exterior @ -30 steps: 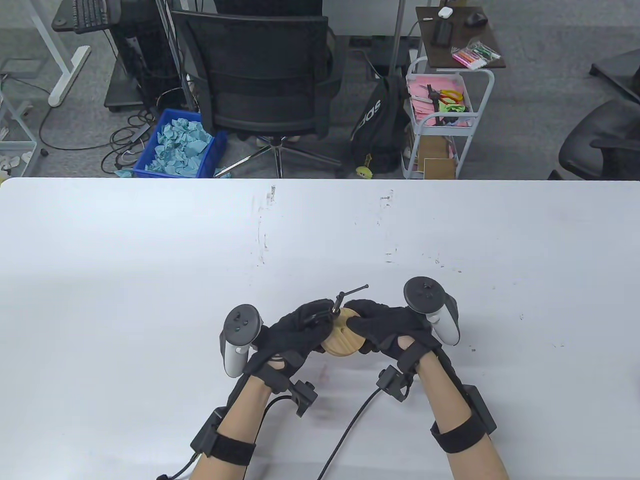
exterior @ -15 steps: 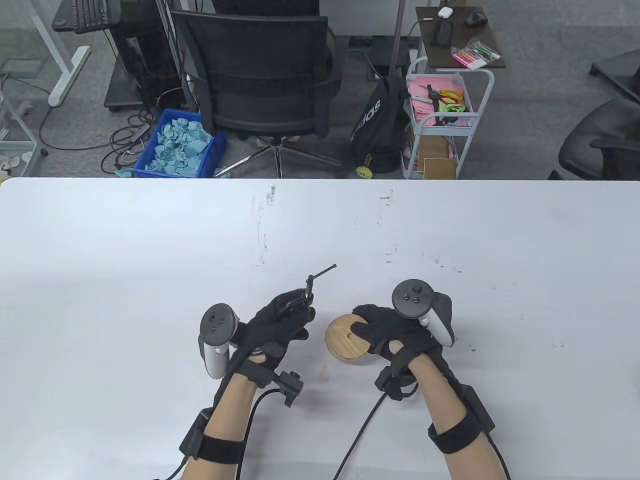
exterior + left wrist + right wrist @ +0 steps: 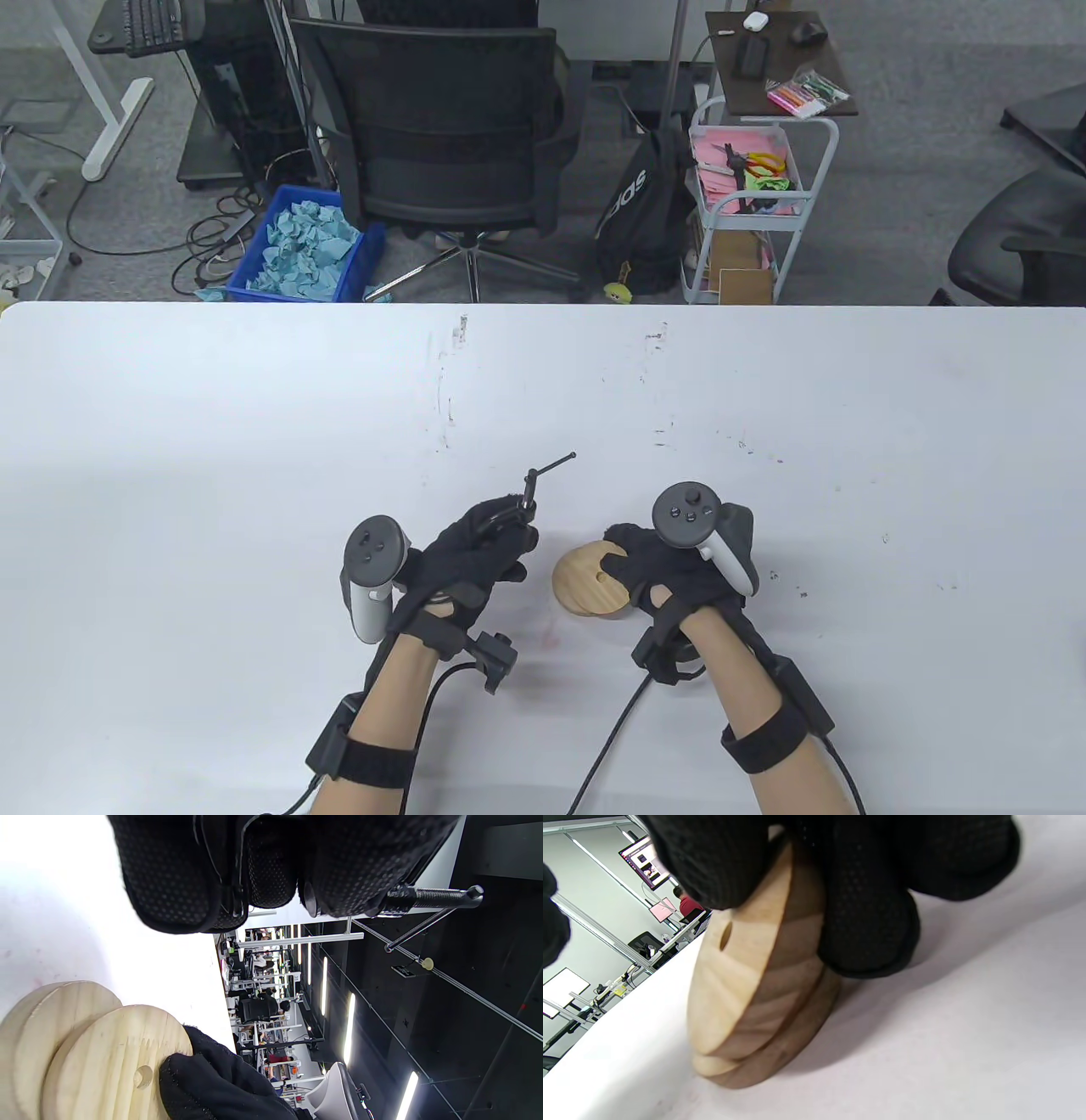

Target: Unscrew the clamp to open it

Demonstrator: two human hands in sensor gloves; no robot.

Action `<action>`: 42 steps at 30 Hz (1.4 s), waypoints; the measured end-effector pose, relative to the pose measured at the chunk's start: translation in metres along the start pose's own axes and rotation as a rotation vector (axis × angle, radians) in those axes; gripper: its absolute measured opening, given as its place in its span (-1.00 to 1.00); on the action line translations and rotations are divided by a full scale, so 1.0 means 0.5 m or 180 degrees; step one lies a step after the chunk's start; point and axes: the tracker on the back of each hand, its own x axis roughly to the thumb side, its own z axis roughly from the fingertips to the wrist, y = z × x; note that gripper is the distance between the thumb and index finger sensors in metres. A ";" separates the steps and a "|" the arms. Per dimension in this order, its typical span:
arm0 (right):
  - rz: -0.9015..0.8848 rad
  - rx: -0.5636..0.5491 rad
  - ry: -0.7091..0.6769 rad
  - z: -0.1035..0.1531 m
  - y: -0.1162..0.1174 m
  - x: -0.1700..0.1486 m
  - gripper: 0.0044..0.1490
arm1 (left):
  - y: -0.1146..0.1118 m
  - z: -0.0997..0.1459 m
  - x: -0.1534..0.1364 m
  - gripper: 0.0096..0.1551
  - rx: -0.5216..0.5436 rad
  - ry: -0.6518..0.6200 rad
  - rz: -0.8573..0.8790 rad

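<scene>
White worktop (image 3: 254, 475), scuffed with small dark marks. Stack of two round pale wooden discs (image 3: 591, 580) near front centre, tilted on edge against worktop, small hole in top face. Right hand (image 3: 657, 564) in black glove, grip closed over right side of discs. Left hand (image 3: 471, 556) in black glove just left of discs, apart from them; grip closed round small black metal screw clamp (image 3: 533, 494), threaded rod and thin crossbar handle projecting beyond fingers (image 3: 169, 874).

White table (image 3: 254, 407) lies open far, left and right; between the hands, stacked wooden discs (image 3: 590, 581) block.
</scene>
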 end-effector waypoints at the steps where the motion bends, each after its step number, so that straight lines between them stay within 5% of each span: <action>1: -0.0009 0.0005 0.0001 0.000 0.000 0.000 -0.27 | 0.000 0.000 0.000 -0.56 0.0000 0.0000 0.0002; 9: -0.0360 -0.0029 -0.0149 0.005 -0.033 -0.002 -0.31 | 0.002 0.001 -0.001 -0.56 0.0011 0.0030 0.0012; 15: -0.0412 -0.0539 0.0036 0.015 -0.119 -0.050 -0.30 | -0.001 -0.001 -0.004 -0.56 -0.0005 0.0073 0.0031; 19: -0.0273 -0.0526 0.0358 0.014 -0.146 -0.096 -0.30 | -0.003 -0.002 -0.007 -0.55 -0.0018 0.0101 0.0038; 27: -0.0105 -0.0253 0.0614 -0.013 -0.119 -0.138 -0.28 | -0.007 -0.004 -0.012 -0.52 -0.0098 0.0168 -0.0053; 37: 0.1163 -0.0524 0.0790 -0.014 -0.090 -0.112 -0.20 | -0.005 -0.004 -0.014 -0.49 -0.0073 0.0235 -0.0185; 42: 0.1273 -0.0591 0.0722 -0.013 -0.087 -0.107 -0.17 | 0.000 -0.004 -0.013 -0.56 -0.0012 0.0280 -0.0147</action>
